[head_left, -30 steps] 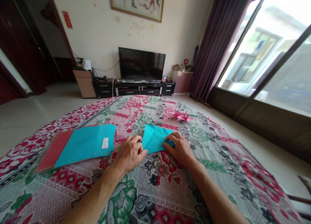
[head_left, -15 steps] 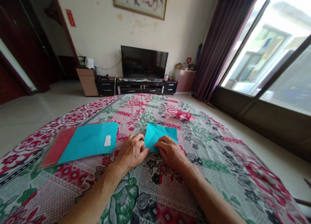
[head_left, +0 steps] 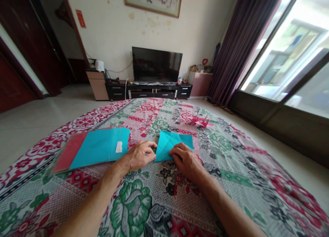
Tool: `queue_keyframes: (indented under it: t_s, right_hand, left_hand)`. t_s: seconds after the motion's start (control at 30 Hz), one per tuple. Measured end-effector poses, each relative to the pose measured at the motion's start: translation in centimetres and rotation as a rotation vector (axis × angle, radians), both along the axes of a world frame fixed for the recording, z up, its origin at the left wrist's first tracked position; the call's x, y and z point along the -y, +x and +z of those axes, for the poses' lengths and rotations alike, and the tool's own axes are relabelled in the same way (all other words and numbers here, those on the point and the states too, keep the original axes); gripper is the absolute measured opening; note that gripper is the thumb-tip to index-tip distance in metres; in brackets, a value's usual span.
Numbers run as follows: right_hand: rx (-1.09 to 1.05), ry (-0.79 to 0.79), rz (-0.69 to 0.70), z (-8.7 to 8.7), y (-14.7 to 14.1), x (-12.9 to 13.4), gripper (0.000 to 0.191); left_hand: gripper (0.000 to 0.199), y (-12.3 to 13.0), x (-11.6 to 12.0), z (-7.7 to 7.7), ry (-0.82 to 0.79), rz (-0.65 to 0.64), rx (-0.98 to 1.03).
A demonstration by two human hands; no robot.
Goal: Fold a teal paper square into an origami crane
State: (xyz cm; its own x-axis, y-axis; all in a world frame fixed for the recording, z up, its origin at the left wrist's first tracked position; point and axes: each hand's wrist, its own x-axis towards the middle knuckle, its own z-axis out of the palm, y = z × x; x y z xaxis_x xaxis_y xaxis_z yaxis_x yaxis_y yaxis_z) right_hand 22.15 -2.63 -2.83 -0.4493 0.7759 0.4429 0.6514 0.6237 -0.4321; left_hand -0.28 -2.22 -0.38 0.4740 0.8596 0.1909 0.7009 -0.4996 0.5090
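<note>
A small blue paper sheet (head_left: pixel 168 142) with crease lines lies on the patterned tablecloth in front of me. My left hand (head_left: pixel 142 154) is beside its left edge, fingers apart and curved, holding nothing. On the sheet's lower right part rests my right hand (head_left: pixel 185 158), its fingers bent together with the tips on the paper; whether they grip it cannot be made out. To the left lies a clear packet (head_left: pixel 102 146) of blue and red paper with a white label.
Folded pink paper shapes (head_left: pixel 202 121) sit farther back on the round table (head_left: pixel 226 189). Beyond the table are a television (head_left: pixel 156 65) on a low black cabinet (head_left: pixel 144 93), a purple curtain (head_left: pixel 239 38) and a window at the right.
My left hand has come off the blue sheet's left edge, leaving a small gap, and its fingers have spread. The whole view has shifted slightly. My right hand is still on the sheet.
</note>
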Motion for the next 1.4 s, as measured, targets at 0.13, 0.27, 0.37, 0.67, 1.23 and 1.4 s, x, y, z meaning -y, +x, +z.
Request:
queue_keyframes:
  t_s: [0.13, 0.27, 0.37, 0.67, 1.23, 1.4]
  right_hand:
    - [0.008, -0.001, -0.014, 0.0, 0.0, 0.0, 0.017]
    - [0.01, -0.002, -0.019, -0.1, 0.0, 0.1, 0.017]
    - [0.011, -0.006, -0.028, 0.0, -0.1, 0.0, 0.017]
    - [0.071, -0.011, -0.017, 0.3, -0.8, 0.7, 0.026]
    - [0.038, -0.003, 0.001, 0.7, -1.6, 1.4, 0.022]
    - [0.046, 0.006, -0.149, 0.8, -2.8, 1.6, 0.015]
  left_hand:
    - [0.012, 0.1, 0.1, 0.1, -0.02, -0.015, -0.017]
    - [0.01, 0.4, 0.2, 0.0, 0.003, 0.006, -0.003]
    - [0.013, 0.8, 0.3, -0.2, 0.027, 0.04, -0.007]
    - [0.012, 0.8, 0.1, -0.9, 0.094, 0.025, 0.003]
    - [0.012, 0.5, 0.0, -1.1, 0.139, 0.0, -0.006]
    - [0.007, -0.2, -0.3, -1.2, 0.073, -0.062, 0.021]
